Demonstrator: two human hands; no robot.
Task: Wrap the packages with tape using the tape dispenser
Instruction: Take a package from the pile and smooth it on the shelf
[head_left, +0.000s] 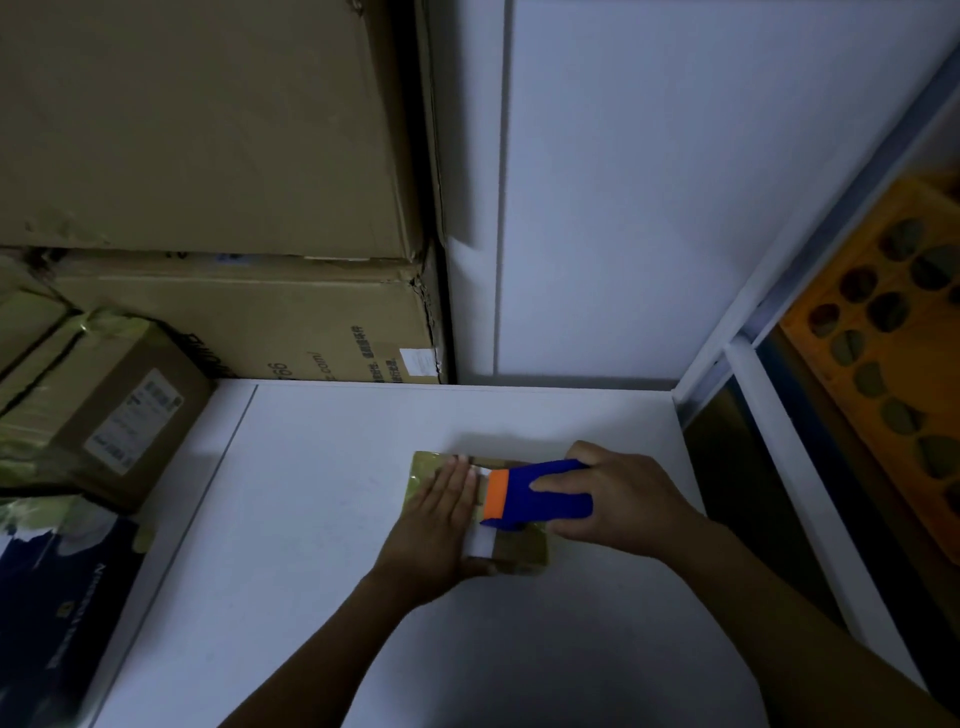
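Your left hand (434, 525) presses flat on the package (524, 551) at lower centre; your right hand (618, 499) grips the tape dispenser (540, 493) on it.

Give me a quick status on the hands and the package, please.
Left hand flat, pressing small brown tape-wrapped cardboard package. Right hand grips blue-and-orange plastic tape dispenser, resting on package top. Labelled brown cardboard box far left, apart.

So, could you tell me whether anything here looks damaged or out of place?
Yes: the lower cardboard box at the back has a crushed, torn upper right corner, under the box stacked on it. Nothing odd at the package.
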